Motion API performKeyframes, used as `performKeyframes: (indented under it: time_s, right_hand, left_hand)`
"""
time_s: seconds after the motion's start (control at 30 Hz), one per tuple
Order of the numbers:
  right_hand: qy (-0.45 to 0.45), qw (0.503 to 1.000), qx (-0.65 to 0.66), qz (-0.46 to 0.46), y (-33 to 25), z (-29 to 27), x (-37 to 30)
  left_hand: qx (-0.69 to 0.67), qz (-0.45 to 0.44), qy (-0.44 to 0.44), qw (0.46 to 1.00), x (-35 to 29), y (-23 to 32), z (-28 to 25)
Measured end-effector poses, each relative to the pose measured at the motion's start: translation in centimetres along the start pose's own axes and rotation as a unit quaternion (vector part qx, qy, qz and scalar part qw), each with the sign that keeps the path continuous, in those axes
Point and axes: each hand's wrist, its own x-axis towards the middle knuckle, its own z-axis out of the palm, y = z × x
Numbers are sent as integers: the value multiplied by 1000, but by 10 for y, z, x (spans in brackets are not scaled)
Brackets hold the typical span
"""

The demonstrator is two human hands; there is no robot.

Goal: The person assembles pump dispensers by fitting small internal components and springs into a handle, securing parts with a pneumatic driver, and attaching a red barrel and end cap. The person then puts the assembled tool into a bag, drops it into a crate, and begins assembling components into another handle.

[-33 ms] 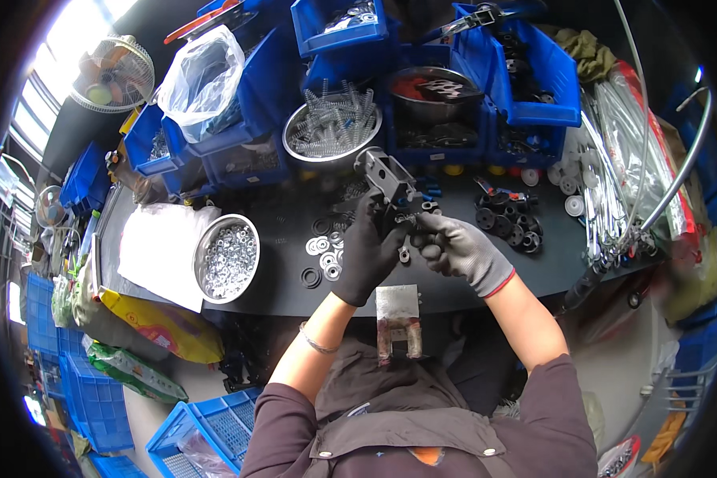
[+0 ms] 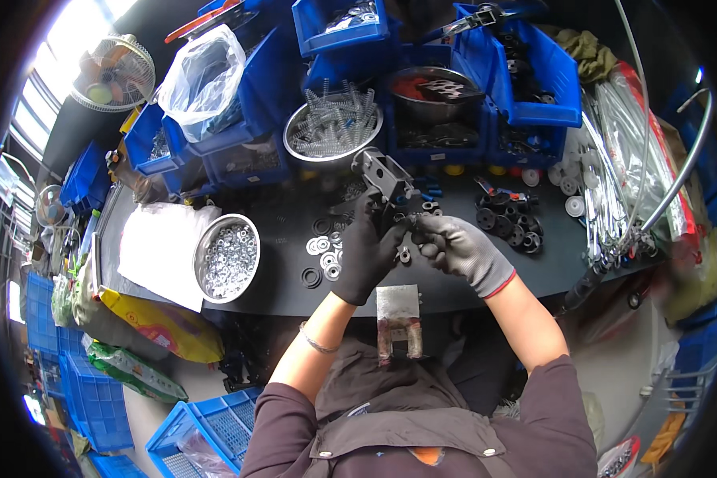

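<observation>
My left hand (image 2: 370,256), in a dark glove, is closed round a metal bracket (image 2: 385,174) with a hole in its side. The bracket tilts up and away over the workbench. Close beside it, my right hand (image 2: 464,248) wears a pale grey glove with a red cuff edge. Its thumb and fingers pinch together near the left fingertips; whatever is between them is too small to make out. Flat washers (image 2: 327,259) and dark rings (image 2: 311,277) lie left of my left hand. Black round parts (image 2: 511,221) are heaped right of my right hand.
A bowl of springs (image 2: 332,127) stands beyond the bracket. To the left are a bowl of small metal parts (image 2: 229,259) and a white sheet (image 2: 159,251). Blue bins (image 2: 540,84) line the back. A metal block (image 2: 398,304) sits at the bench's front edge. Long rods (image 2: 605,191) lie right.
The bracket has shifted very slightly to the left in my left hand. Both hands otherwise keep their places.
</observation>
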Motion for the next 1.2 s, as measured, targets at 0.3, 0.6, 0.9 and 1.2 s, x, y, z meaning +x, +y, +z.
performKeyframes:
  time_s: [0.3,0.6,0.9,1.2]
  right_hand:
    - [191,476,-594,-619,2,9,9]
    - [169,906,-238,-307,12,-8,39]
    - [-51,989,87,-112,4,-4,15]
    - [179,503,-558,-635,6,21,1]
  left_hand:
    - [126,-31,58,990,5,-11,-1]
    - [-40,-117,91,988,14,-21,3]
    - [-312,-176,-3,934,9,6,-1]
    - [-243,-168,35,955,1,19,3]
